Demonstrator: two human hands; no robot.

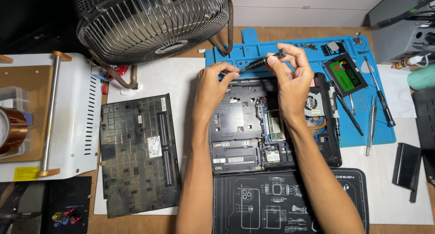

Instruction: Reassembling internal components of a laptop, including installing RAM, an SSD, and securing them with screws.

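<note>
The right hand (292, 68) is pinching a slim black metal screwdriver (260, 62), tip slanting toward 8 o'clock; the left hand (216, 77) is gripping its tip, steadying it over the opened black laptop base (240, 125).

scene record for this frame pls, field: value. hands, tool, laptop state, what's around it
left hand: left hand pinches the tip end of the screwdriver
right hand: right hand holds the screwdriver by its handle, tilted
laptop: open laptop, bottom up, boards and fan exposed
cover: removed bottom panel lies flat to the left
mat: blue work mat under the laptop's far edge
nearby: drive and tweezers on the mat; fan behind
</note>
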